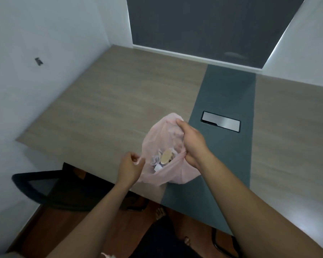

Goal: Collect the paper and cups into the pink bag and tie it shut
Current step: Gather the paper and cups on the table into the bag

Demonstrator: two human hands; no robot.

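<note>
Two bare forearms reach out from the near edge, and below them I can see a dark chair (45, 187) pushed up at the left and the person's bare feet on the reddish floor. The left hand (129, 167) is pinched closed on a bit of the pink bag's (162, 135) rim at its near left side, while the right hand (191, 144) is clamped around the gathered plastic on the far right side, so the two hands stand apart with the bag's mouth stretched open between them. The bag sits near the front edge of the table (101, 101), just where the wood-look top meets the grey-green strip down the middle. Inside it I can make out crumpled white paper (156, 163) and the round tan end of a cup (166, 156); how many cups lie under there I cannot tell. Beyond the bag the tabletop shows no loose paper or cups, only the metal cable hatch (221, 121) set flush in the strip, then the white walls and a dark panel at the back. By my reckoning the collecting is done and the tying is what remains: the mouth is not yet drawn together and no knot has been made.
</note>
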